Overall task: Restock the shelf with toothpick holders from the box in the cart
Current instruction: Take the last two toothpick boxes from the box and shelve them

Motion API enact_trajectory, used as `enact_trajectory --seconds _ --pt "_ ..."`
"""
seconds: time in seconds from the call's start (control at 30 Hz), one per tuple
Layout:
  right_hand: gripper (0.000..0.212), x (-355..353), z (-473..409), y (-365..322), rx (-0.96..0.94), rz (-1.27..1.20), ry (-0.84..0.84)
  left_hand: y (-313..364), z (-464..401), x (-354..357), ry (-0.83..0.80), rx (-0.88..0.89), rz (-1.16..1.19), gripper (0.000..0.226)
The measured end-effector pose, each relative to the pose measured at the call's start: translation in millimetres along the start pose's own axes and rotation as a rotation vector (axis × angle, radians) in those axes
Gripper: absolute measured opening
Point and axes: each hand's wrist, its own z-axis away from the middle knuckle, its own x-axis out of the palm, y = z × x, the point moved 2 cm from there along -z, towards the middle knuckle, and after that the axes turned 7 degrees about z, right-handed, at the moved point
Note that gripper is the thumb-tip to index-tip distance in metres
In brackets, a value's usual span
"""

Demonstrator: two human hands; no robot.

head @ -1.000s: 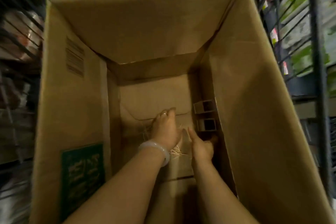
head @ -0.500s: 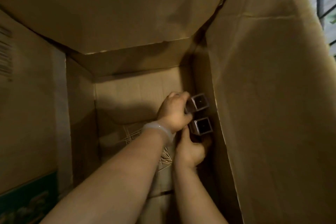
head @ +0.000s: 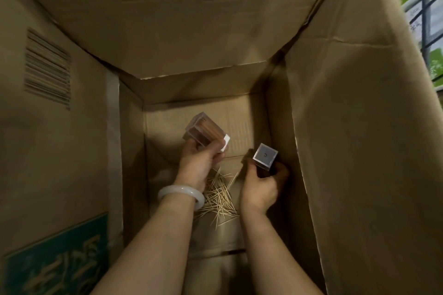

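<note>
Brown cardboard filled nearly everything I could see: the tall walls of the box (head: pixel 359 151) rose on every side, and both arms reached down into it toward its floor. My left hand (head: pixel 199 163) was curled around a clear toothpick holder (head: pixel 206 133), gripping it near its white cap end, with the holder tilted so its clear end pointed up toward the far-left corner of the box; the brown toothpicks packed inside showed through its sides. My right hand (head: pixel 261 187) was closed around a second toothpick holder (head: pixel 265 157), held upright close to the right wall, its square clear top with a small dark dot facing the camera. The two hands were apart, each clamped on its own holder. Between and below the wrists, loose toothpicks (head: pixel 219 196) lay scattered on the box floor. A pale bangle (head: pixel 181 193) circled the left wrist. I saw a barcode print (head: pixel 48 69) on the left wall and a green label (head: pixel 55 261) near its bottom edge.
</note>
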Motion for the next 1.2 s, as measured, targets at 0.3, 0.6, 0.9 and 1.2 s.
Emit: enact_trajectory --seconds 0.3,0.6,0.9,1.2 --pt "0.073 1.3 -5.4 -10.6 -0.091 0.043 -0.113 -11.9 6.2 -3.0 0.123 -0.033 0.047 0.039" --pt "0.045 -30.4 39.3 -18.2 -0.037 -0.197 -0.342 4.9 41.5 -2.3 0.325 0.109 -0.1 0.033" --pt "0.042 -80.4 73.6 -59.9 -0.115 -0.351 -0.572 49.5 124.2 0.6 0.24 0.221 -0.28 0.021" --pt "0.041 -165.1 122.1 -96.7 -0.435 -0.281 -0.833 98.2 230.0 7.7 0.005 0.371 -0.464 0.025"
